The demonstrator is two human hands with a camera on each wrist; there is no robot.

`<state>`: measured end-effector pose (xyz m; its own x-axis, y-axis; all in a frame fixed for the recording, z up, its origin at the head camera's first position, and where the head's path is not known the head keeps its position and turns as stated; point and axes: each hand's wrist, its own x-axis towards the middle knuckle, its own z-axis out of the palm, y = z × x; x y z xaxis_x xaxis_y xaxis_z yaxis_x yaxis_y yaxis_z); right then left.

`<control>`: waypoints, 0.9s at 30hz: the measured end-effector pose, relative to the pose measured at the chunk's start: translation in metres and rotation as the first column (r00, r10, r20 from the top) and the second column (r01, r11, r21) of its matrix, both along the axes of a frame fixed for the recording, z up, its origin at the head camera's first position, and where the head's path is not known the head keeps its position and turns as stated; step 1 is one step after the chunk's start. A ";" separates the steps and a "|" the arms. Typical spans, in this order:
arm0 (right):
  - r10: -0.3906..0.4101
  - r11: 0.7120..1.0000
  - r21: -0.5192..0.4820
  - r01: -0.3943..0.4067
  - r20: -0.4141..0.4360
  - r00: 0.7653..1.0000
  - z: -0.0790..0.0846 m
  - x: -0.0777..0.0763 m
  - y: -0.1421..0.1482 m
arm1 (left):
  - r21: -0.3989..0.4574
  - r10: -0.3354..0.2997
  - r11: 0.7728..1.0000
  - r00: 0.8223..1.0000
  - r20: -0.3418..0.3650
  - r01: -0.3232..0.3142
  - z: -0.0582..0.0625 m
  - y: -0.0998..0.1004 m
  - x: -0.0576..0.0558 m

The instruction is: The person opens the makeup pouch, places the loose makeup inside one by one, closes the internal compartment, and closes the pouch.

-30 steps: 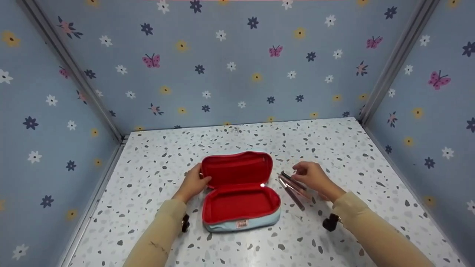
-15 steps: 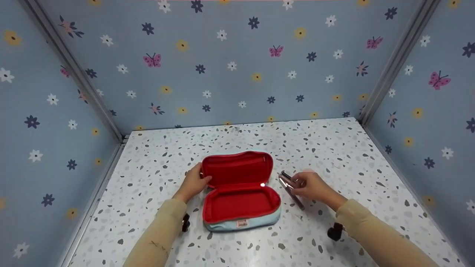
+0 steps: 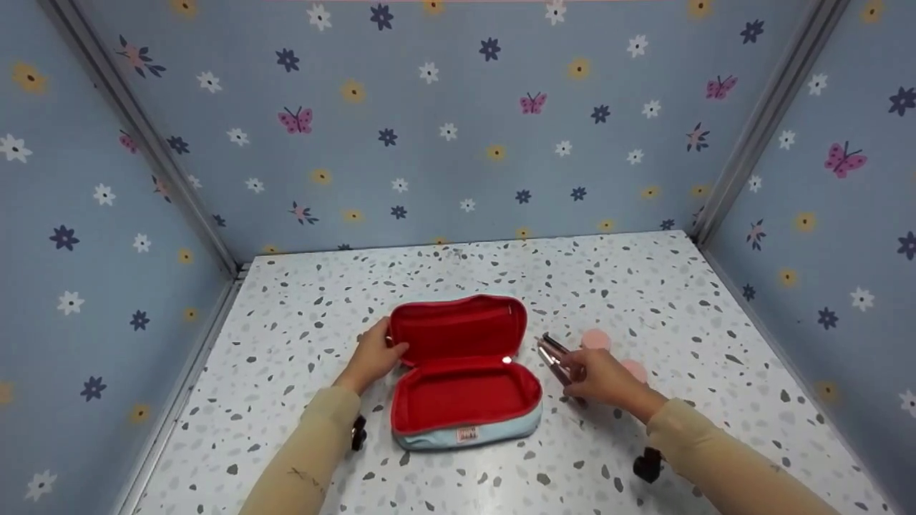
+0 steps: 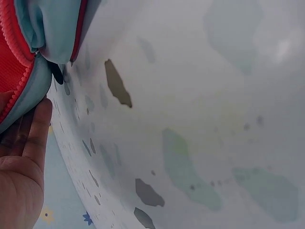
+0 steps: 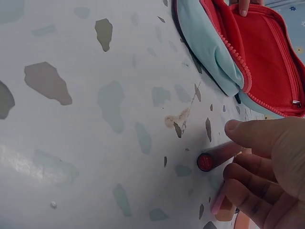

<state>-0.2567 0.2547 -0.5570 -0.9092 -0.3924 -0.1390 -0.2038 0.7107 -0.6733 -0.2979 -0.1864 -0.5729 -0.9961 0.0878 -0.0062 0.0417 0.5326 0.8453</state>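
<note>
A light-blue zip pouch [image 3: 466, 435] with a red lining lies unzipped, its lid raised. My left hand [image 3: 373, 356] grips the lid's left edge, thumb on the lining and fingers behind; the left wrist view shows these fingers [image 4: 35, 133] against the blue outside. My right hand [image 3: 605, 379] is over a small group of slim cosmetic tubes [image 3: 552, 356] right of the pouch. In the right wrist view, one tube with a red end [image 5: 206, 162] lies between thumb and fingers, which look apart around it; any contact is partly hidden.
Two pink round items [image 3: 595, 340] lie behind and beside the right hand on the speckled white table [image 3: 458, 268]. Flower-patterned panels [image 3: 444, 143] close in the back and both sides. Metal rails [image 3: 758, 121] run along their corners.
My right hand came down to the tubes, then shifted towards the table's front over them. The pink round items came into sight behind it. The left hand and pouch stayed in place.
</note>
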 end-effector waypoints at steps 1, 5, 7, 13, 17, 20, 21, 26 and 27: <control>0.005 1.000 0.001 -0.005 -0.005 1.000 -0.001 0.001 0.000 | 0.002 0.000 1.000 1.000 0.001 0.000 0.000 0.000 0.000; 0.010 1.000 0.021 -0.010 -0.022 1.000 -0.006 0.002 -0.001 | 0.001 -0.003 1.000 1.000 -0.017 0.003 -0.002 -0.001 0.002; 0.003 0.999 0.034 -0.002 -0.018 1.000 -0.008 0.003 -0.002 | 0.008 -0.003 1.000 1.000 -0.028 0.004 -0.002 -0.001 0.002; -0.010 0.998 0.062 0.010 0.006 1.000 -0.007 0.004 -0.005 | 0.015 -0.005 1.000 0.999 -0.049 0.006 -0.002 -0.001 0.003; -0.019 0.996 0.085 0.018 0.012 1.000 -0.006 0.004 -0.007 | 0.002 0.004 1.000 0.999 -0.036 -0.004 -0.001 -0.001 0.003; -0.030 0.995 0.099 0.028 0.017 0.999 -0.006 0.004 -0.009 | 0.006 0.008 1.000 1.000 -0.029 -0.008 0.000 0.000 0.003; -0.035 0.995 0.099 0.033 0.021 0.999 -0.006 0.004 -0.010 | 0.009 0.008 1.000 1.000 -0.029 -0.008 0.001 0.000 0.003; -0.045 0.995 0.090 0.042 0.033 0.998 -0.006 0.004 -0.012 | 0.013 0.010 1.000 1.000 -0.028 -0.010 0.002 0.000 0.002; -0.046 0.995 0.089 0.043 0.035 0.998 -0.006 0.004 -0.012 | 0.017 0.010 1.000 1.000 -0.028 -0.010 0.002 0.000 0.001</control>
<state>-0.2528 0.2425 -0.5627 -0.9192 -0.3364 -0.2047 -0.1471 0.7755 -0.6139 -0.2966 -0.1865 -0.5712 -0.9967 0.0778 0.0235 0.0606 0.5191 0.8526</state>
